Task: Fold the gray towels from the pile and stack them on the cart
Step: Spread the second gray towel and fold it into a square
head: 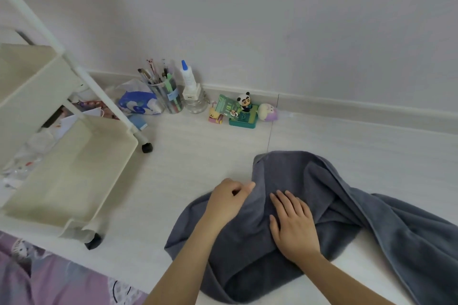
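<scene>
A gray towel (322, 193) lies rumpled on the white floor at centre right, and more gray cloth trails off to the lower right. My left hand (229, 199) pinches the towel's left edge between thumb and curled fingers. Flat on the towel beside it lies my right hand (292, 225), fingers straight and spread. The cream cart (74, 168) stands to the left on black wheels; its lower tray holds no towels.
Along the baseboard stand a cup of pens (164, 93), a glue bottle on a glass jar (192, 89), a blue packet (137, 103) and small toys (243, 112). Purple patterned fabric (49, 277) fills the lower left corner.
</scene>
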The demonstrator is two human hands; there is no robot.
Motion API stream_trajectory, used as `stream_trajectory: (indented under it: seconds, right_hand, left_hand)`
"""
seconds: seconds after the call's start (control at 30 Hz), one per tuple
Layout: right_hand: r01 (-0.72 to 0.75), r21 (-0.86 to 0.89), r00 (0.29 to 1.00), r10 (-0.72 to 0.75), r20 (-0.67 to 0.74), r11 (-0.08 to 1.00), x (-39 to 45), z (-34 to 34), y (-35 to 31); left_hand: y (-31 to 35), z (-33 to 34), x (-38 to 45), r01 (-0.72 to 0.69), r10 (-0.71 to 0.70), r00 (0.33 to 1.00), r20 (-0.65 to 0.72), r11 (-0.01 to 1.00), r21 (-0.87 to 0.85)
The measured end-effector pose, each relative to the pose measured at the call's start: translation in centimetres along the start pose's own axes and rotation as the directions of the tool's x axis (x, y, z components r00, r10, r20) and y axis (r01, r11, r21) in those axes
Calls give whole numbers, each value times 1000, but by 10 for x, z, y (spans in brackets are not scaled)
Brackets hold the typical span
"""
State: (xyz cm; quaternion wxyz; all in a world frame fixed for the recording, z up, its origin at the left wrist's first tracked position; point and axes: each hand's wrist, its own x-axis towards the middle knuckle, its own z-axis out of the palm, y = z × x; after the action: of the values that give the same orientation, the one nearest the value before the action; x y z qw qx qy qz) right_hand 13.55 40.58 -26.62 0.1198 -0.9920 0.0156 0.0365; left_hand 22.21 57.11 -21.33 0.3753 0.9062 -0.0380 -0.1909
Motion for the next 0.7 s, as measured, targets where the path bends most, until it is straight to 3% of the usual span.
stream_trajectory:
  seconds: [0.13, 0.27, 0.53, 0.7]
  right_hand:
    - [-10, 31, 1000, 10, 1, 999, 0, 0, 1]
    - [-35, 62, 999, 36, -6, 997, 0, -2, 0]
    - [-52, 106, 998, 57, -40, 993, 0, -2, 1]
    - [-51, 106, 997, 57, -50, 993, -1, -1, 1]
  left_hand:
    - [-6, 13, 1, -2, 7, 998, 60, 997, -81]
    - [-4, 24, 0, 150, -134, 987, 84, 961, -231]
    - [-27, 35, -16, 90, -101, 951, -292, 995, -48]
    - [-43, 33, -27, 105, -106, 919, -380, 994, -23]
